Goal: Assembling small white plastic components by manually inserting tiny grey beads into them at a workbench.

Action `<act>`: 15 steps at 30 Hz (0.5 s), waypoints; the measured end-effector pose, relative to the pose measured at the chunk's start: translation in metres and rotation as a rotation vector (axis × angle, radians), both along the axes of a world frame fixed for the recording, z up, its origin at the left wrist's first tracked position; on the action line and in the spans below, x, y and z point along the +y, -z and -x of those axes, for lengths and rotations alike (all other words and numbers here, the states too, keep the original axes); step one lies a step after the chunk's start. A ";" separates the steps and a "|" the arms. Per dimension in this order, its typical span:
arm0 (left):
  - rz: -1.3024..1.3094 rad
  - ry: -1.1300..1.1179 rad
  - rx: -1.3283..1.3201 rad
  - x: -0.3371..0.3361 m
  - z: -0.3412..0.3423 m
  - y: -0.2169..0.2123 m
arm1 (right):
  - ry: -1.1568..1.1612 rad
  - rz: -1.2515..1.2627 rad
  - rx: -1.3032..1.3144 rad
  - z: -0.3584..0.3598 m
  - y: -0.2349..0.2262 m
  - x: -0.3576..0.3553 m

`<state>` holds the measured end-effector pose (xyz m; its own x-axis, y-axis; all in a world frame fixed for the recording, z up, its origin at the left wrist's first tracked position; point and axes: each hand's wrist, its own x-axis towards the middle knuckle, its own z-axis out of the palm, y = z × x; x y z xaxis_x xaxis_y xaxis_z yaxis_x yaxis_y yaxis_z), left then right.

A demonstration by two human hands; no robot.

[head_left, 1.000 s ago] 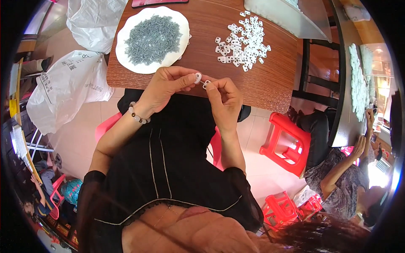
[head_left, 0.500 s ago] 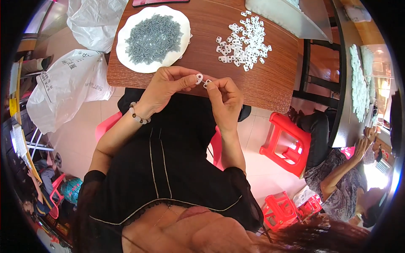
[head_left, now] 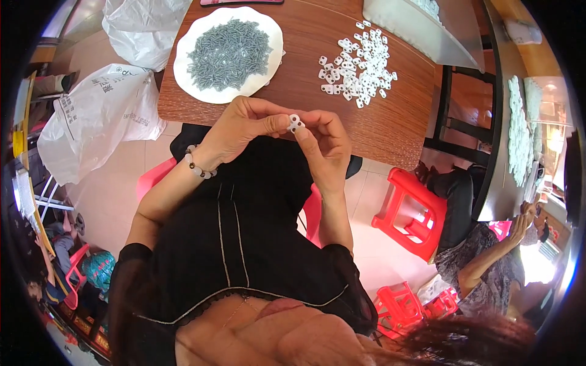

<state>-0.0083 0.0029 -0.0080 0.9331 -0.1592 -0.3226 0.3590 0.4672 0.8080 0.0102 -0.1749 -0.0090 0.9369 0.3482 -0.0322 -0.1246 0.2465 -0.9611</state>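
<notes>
Above the table's near edge, my left hand point(head_left: 244, 127) pinches a small white plastic piece with holes point(head_left: 294, 118) between thumb and forefinger. My right hand point(head_left: 328, 146) pinches a second such piece right against it; whether the two interlock is too small to tell. Beyond my left hand stands a white scalloped plate point(head_left: 183, 76) heaped with small slim grey parts point(head_left: 229, 55), perhaps springs. To the far right of my hands, a loose pile of the same white pieces point(head_left: 369, 64) lies on the brown wooden table point(head_left: 305, 36).
A white bin point(head_left: 415, 27) sits at the table's far right corner. White plastic sacks point(head_left: 97, 116) stand left of the table. Red stools point(head_left: 415, 213) are on the floor at right, near another person's arm point(head_left: 488, 262) at a side table with more white pieces point(head_left: 519, 134).
The two white pieces were slightly apart and now touch, as my right hand's piece came up against the left one. The view has shifted slightly.
</notes>
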 end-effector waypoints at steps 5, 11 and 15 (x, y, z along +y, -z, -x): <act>0.044 0.108 -0.004 0.006 -0.001 0.001 | -0.096 0.000 -0.045 -0.003 -0.006 -0.003; 0.043 0.143 0.008 0.009 -0.001 -0.001 | -0.244 0.055 -0.226 -0.009 -0.002 -0.006; 0.046 0.172 0.008 0.011 -0.001 -0.004 | -0.251 0.020 -0.238 -0.009 0.003 -0.006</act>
